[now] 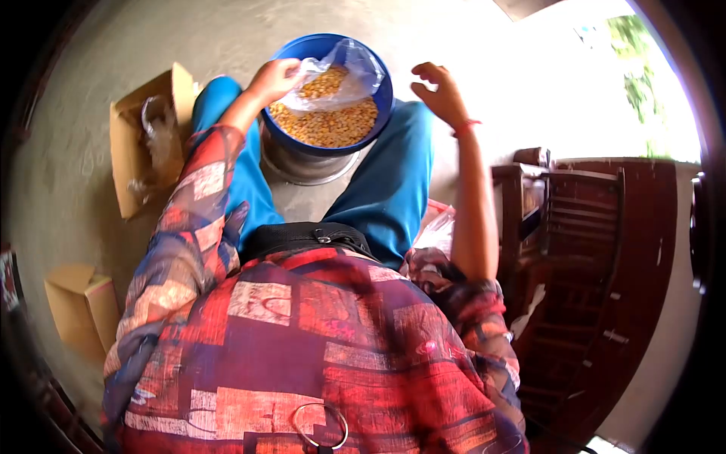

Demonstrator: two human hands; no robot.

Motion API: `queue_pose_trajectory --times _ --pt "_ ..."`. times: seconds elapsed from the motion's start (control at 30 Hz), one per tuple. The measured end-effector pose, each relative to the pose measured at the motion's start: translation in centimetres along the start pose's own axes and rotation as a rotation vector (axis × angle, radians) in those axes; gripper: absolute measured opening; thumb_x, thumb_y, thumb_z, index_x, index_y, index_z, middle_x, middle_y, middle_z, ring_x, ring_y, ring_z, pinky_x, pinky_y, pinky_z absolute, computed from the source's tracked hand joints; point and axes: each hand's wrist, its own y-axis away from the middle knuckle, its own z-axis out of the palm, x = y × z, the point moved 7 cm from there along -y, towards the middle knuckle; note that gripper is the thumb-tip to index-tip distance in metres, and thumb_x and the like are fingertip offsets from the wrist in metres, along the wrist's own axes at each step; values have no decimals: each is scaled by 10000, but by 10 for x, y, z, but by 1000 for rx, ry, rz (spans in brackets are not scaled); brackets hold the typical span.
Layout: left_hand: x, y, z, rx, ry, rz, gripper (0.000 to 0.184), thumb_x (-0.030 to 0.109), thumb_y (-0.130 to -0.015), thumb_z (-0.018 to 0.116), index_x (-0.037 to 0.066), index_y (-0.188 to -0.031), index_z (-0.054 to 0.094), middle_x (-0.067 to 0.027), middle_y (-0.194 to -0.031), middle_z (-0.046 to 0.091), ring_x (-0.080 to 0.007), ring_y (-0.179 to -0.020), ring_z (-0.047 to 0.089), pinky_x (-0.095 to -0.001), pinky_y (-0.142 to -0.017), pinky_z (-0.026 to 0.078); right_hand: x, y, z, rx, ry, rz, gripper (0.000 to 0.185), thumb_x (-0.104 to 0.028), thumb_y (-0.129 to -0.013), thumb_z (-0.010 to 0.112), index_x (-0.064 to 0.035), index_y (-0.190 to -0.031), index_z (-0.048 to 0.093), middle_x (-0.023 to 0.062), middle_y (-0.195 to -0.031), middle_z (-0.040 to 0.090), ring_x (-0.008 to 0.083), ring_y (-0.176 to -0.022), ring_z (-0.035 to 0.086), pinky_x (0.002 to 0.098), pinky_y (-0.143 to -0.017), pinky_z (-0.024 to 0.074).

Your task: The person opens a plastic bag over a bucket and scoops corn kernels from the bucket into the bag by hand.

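A blue tub [384, 113] filled with yellow-orange kernels [325, 127], which look like dried corn, stands between my knees on a round metal base [306, 168]. Over the kernels lies a clear plastic bag [352, 87]; whether the kernels showing at its middle are inside it or beneath it, I cannot tell. My left hand [274, 80] pinches the bag's left edge at the tub's rim. To the right of the tub, my right hand [442, 97] is raised with thumb and fingers apart and nothing in them.
On the left, an open cardboard box [125, 163] holds clear plastic [157, 129]. A smaller cardboard box [79, 303] sits lower left. Dark wooden furniture [582, 227] stands at right. Beside my right thigh is a red-edged bag with clear plastic [437, 231].
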Motion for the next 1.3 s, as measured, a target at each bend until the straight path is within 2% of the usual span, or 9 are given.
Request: queue_pose_trajectory --times 0.17,0.4,0.47,0.6,0.77,0.9,1.03,1.13,1.3 --pt "-11 0 4 -64 26 -121 280 260 -757 594 29 -916 586 -152 -861 618 -234 -824 611 -312 -708 463 67 36 72 149 7 410 214 -214 -667 546 -46 -761 640 193 -701 568 316 -789 524 391 -747 427" --pt "7 2 -1 -99 -30 -159 280 259 -784 572 2 -894 579 -153 -782 616 -193 -722 606 -301 -648 449 49 44 55 127 136 384 140 -164 -657 531 -46 -658 606 148 -710 583 285 -809 527 419 -891 320" --pt "13 5 -8 29 55 -100 272 273 -793 583 10 -745 531 -21 -555 430 -83 -538 377 -270 -501 343 51 51 54 169 116 351 136 -160 -658 528 -46 -664 601 153 -720 579 287 -806 528 415 -881 325" --pt "7 6 -8 50 138 -143 253 249 -807 569 10 -730 540 10 -543 426 -58 -530 385 -251 -476 336 55 58 49 220 85 383 114 -145 -660 522 -51 -672 585 162 -721 563 294 -787 523 399 -867 323" --pt "-6 5 -3 -3 216 -189 228 166 -835 532 9 -990 590 -28 -783 625 -79 -657 554 -220 -598 445 56 59 52 209 98 384 105 -147 -660 525 -58 -669 579 146 -725 557 287 -791 513 404 -865 311" --pt "-34 4 15 -5 383 -260 186 48 -739 508 5 -902 588 -64 -732 627 -100 -697 581 -253 -618 463 70 60 65 263 -44 314 60 -130 -657 553 -70 -657 551 122 -687 530 277 -761 488 406 -819 318" --pt "-38 3 10 54 331 -184 193 57 -770 503 -1 -932 589 -60 -758 619 -110 -686 573 -253 -620 464 59 57 65 180 101 316 61 -136 -675 537 -85 -709 546 125 -739 509 269 -795 479 420 -867 286" --pt "-30 2 4 90 231 -189 171 98 -832 499 0 -932 597 -42 -731 609 -99 -640 556 -238 -587 451 4 45 38 177 267 247 166 -104 -724 490 -106 -872 566 140 -919 542 330 -839 512 436 -760 401" --pt "-18 5 -7 120 301 -221 173 153 -850 499 16 -883 601 -21 -684 601 -79 -599 545 -217 -539 434 -41 23 54 46 -13 -41 387 -4 -693 436 -118 -1052 526 127 -1105 477 316 -999 487 374 -834 421"
